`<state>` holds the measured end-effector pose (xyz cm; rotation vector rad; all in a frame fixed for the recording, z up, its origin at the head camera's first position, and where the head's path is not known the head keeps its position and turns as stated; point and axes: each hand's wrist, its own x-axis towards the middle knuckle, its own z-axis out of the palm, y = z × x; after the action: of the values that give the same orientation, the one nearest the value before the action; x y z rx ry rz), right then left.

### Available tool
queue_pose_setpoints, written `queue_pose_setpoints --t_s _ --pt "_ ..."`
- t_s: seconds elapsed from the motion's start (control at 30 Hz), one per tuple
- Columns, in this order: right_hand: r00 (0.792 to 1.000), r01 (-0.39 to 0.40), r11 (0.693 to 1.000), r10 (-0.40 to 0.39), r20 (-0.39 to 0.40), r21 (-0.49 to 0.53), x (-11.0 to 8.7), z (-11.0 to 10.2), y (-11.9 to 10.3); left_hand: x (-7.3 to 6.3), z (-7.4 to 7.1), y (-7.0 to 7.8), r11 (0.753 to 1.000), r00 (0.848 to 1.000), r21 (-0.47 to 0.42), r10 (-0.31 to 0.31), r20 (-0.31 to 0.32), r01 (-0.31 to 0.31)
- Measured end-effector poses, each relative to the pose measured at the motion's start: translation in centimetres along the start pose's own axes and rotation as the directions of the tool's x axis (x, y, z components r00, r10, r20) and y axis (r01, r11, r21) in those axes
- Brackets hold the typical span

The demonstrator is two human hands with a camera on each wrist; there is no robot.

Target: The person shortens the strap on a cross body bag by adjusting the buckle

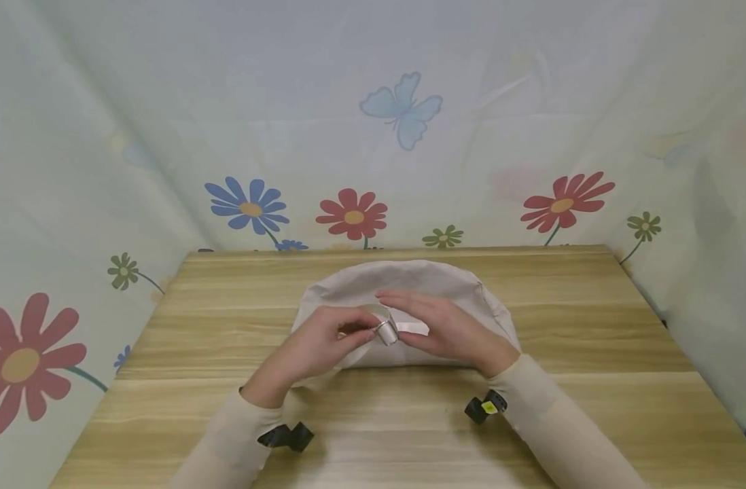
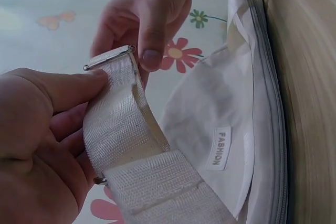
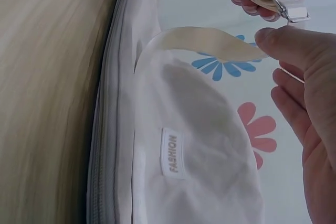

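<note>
A pale beige fabric bag (image 1: pixel 348 285) lies on the table in front of both hands, with a white "FASHION" label (image 3: pixel 172 153) on its side. Above it, my left hand (image 1: pixel 321 339) pinches the bag's webbing strap (image 2: pixel 118 121) between thumb and fingers, close to a silver metal buckle (image 2: pixel 109 59). The strap loops through this buckle. On the other side, my right hand (image 1: pixel 455 333) has its fingers stretched out and apart from the thumb. Its thumb tip is at the strap by the buckle; whether it touches is hard to tell.
The wood-grain table (image 1: pixel 593 421) reaches back to a pale curtain (image 1: pixel 257 102) printed with flowers and a butterfly. A zipper (image 3: pixel 100 182) runs along the bag's edge. Black wrist cameras (image 1: pixel 299 437) sit on both sleeves.
</note>
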<state>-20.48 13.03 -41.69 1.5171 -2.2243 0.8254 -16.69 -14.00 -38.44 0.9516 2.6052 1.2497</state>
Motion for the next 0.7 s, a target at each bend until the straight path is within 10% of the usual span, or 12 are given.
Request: queue_pose_setpoints --t_s 0.7 --pt "0.995 0.053 0.999 -0.053 -0.085 -0.006 -0.1 -1.1 -0.9 -0.3 0.0 -0.3 0.983 0.999 -0.183 0.028 0.024 -0.023"
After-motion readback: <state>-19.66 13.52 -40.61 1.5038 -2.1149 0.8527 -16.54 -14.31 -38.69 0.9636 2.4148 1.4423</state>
